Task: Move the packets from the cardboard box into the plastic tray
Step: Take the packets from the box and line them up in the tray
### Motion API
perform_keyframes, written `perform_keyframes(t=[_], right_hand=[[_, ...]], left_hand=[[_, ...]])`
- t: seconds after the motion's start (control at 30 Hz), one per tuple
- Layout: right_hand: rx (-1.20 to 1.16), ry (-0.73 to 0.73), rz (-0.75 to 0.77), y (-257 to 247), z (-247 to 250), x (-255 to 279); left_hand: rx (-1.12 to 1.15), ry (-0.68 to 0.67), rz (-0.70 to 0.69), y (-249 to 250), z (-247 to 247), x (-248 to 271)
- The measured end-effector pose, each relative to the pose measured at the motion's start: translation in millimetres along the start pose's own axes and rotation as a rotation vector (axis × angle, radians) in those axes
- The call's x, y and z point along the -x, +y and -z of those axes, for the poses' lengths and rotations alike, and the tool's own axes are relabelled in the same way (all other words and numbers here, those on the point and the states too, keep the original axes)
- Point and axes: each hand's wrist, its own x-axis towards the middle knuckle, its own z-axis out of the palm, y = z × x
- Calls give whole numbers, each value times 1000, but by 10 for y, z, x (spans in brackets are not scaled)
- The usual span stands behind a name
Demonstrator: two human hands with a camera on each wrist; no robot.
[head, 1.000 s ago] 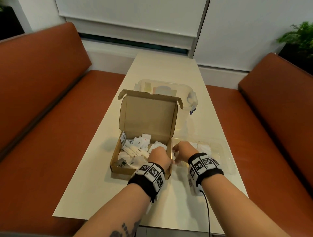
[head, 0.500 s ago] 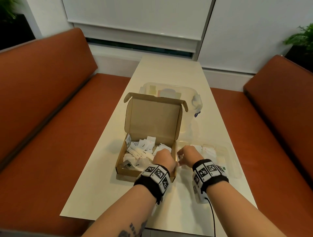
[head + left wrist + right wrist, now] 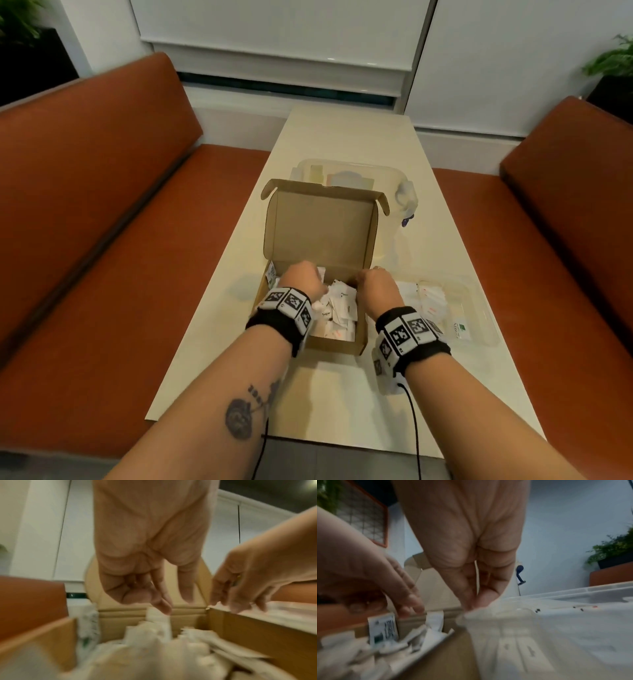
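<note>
The open cardboard box stands mid-table with its lid upright, and white packets are heaped inside. My left hand hangs over the box's far left part. Its fingers point down at the packets, loosely curled, and hold nothing. My right hand is over the box's right wall near the far corner. Its fingertips are drawn together; whether they pinch a packet is blurred. The clear plastic tray lies right of the box and holds several packets.
A clear lidded container with a blue latch stands behind the box. The narrow cream table runs between two orange benches. Wrist cables hang over the table's near edge. Bare tabletop lies in front of the box.
Both hands left the box's near right corner, where they were close together. The left hand went to the far left of the box, the right hand to its far right wall.
</note>
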Motion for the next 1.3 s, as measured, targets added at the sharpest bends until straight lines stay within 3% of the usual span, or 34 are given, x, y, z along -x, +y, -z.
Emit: perform_keyframes(t=[0.2, 0.3, 0.67, 1.3], right_hand=[[46, 25, -47, 4, -102, -2], [46, 49, -41, 15, -184, 45], [92, 108, 27, 70, -310, 184], [-45, 121, -33, 54, -307, 145]], left_hand=[[-498, -329, -119, -204, 34, -157], [-677, -297, -235, -284, -93, -151], [-595, -253, -228, -293, -150, -175], [-414, -291, -140, -385, -118, -173]])
